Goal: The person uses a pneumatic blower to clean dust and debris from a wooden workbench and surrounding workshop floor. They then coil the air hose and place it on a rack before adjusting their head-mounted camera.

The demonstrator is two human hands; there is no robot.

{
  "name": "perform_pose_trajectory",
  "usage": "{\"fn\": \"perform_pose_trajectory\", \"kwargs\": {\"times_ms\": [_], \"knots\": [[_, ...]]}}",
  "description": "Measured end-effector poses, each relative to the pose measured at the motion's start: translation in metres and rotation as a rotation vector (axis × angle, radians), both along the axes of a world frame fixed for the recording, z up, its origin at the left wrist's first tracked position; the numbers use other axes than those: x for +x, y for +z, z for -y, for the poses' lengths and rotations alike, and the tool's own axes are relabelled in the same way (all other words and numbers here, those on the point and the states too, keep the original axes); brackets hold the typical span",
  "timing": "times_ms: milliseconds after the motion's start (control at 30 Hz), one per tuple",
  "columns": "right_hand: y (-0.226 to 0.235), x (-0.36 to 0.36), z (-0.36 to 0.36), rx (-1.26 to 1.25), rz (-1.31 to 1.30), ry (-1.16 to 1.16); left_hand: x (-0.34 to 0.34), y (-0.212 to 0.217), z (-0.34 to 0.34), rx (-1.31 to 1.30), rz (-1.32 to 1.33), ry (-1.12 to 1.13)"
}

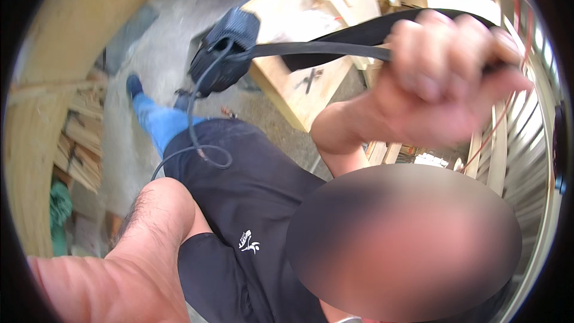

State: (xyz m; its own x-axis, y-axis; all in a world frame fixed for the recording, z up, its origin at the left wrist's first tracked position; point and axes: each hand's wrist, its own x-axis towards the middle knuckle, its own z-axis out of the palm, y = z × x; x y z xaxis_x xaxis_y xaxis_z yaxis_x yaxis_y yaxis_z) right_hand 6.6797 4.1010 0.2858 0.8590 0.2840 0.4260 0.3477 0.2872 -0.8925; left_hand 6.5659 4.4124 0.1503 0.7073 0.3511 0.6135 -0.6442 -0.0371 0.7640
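My right hand (439, 81) is raised at the upper right, slightly blurred, its fingers curled round a black strap (323, 48). The strap runs left to a black mesh-covered pouch (230, 54). A wider black band (365, 31) arches behind the strap. From the pouch, a thin dark cable (192, 116) hangs down in a loop across my black shirt. At the lower left edge, my left hand (78, 290) shows only its palm side near the wrist, very close to the camera. Its fingers lie outside the picture, so what it touches is hidden.
A light wooden worktable (287, 93) stands behind the pouch, with wood pieces and small dark tools on it. Wooden strips (81, 134) are stacked at the left beside a plywood panel (36, 161). A green cloth (60, 209) lies below them. Grey concrete floor (173, 6) shows between.
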Motion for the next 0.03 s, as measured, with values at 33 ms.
{"fn": "perform_pose_trajectory", "kwargs": {"times_ms": [33], "knots": [[-0.0589,-0.0046,0.0068,0.048,-0.117,0.022,-0.0070,-0.0250,0.0160,0.051,-0.108,-0.035]]}}
